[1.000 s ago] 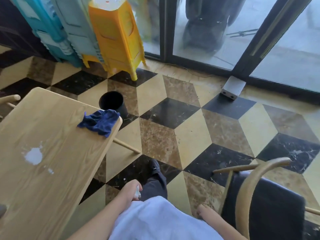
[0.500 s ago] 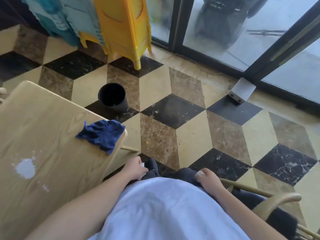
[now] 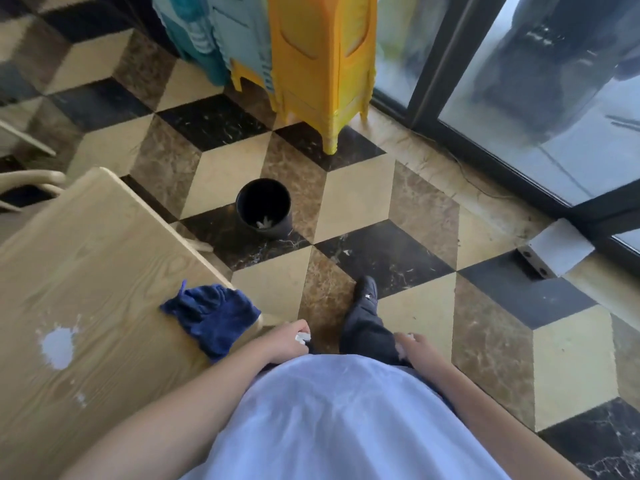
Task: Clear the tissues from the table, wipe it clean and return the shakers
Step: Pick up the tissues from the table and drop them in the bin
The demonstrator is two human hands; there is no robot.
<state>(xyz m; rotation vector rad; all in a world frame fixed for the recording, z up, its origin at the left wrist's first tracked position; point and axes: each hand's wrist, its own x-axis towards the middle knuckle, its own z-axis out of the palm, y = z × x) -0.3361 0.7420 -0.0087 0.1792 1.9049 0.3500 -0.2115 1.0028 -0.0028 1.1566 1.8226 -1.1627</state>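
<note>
White tissue scraps sit gripped in the left hand's fingers and the right hand's; best dropped directly above the round black bin.

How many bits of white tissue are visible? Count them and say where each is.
3: one tissue bit pinched in the left hand at, one showing in the right hand at, and one inside the black bin at. More may be hidden in the closed fists.
</note>
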